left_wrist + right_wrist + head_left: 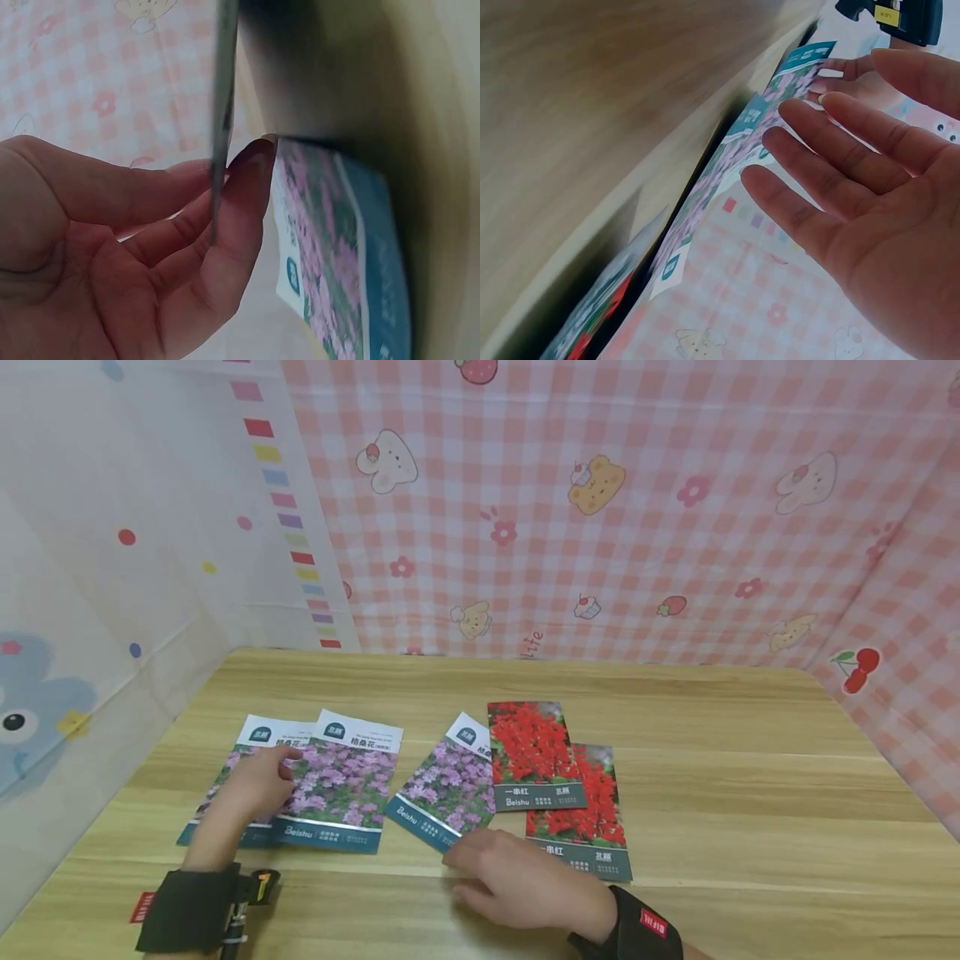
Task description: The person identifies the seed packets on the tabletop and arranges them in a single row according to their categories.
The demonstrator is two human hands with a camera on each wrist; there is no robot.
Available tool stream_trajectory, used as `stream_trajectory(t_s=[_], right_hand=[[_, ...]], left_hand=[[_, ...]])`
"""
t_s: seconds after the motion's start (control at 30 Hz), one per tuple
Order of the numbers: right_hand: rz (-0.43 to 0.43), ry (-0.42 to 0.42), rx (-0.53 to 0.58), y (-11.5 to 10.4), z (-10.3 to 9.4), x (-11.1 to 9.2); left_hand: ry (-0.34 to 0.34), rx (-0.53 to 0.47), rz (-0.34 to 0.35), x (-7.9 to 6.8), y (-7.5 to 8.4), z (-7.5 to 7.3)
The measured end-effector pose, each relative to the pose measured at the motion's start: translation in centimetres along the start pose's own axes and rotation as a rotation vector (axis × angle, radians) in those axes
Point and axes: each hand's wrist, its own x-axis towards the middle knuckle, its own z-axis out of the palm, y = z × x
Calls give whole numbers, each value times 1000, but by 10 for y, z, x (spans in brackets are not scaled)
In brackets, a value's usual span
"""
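Observation:
My left hand [258, 785] pinches the left edge of a purple-flower seed packet [341, 785]; in the left wrist view this packet appears edge-on between thumb and fingers. A second purple packet [255, 731] lies partly under that hand and behind the first. Its blue-green end [386, 285] shows beside my fingers in the left wrist view. My right hand [525, 881] has straight fingers at the lower corner of a tilted purple packet [447, 781]; whether they touch it I cannot tell. In the right wrist view, the right palm and fingers [802, 206] hold nothing.
A red-flower seed packet [532, 747] overlaps the tilted purple one and another red packet [600, 793] to its right. All rest on the wooden table [750, 802]. Patterned cloth [525, 510] hangs behind and at both sides. Black bands circle both wrists.

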Motion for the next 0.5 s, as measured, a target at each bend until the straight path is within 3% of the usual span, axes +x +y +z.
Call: stream_trajectory(t_s=[0.23, 0.5], right_hand=[[-39, -6, -36, -6, 1, 5], [-93, 7, -43, -7, 2, 10]], left_hand=[[8, 14, 13, 1, 7, 9], [-16, 22, -2, -1, 15, 8]])
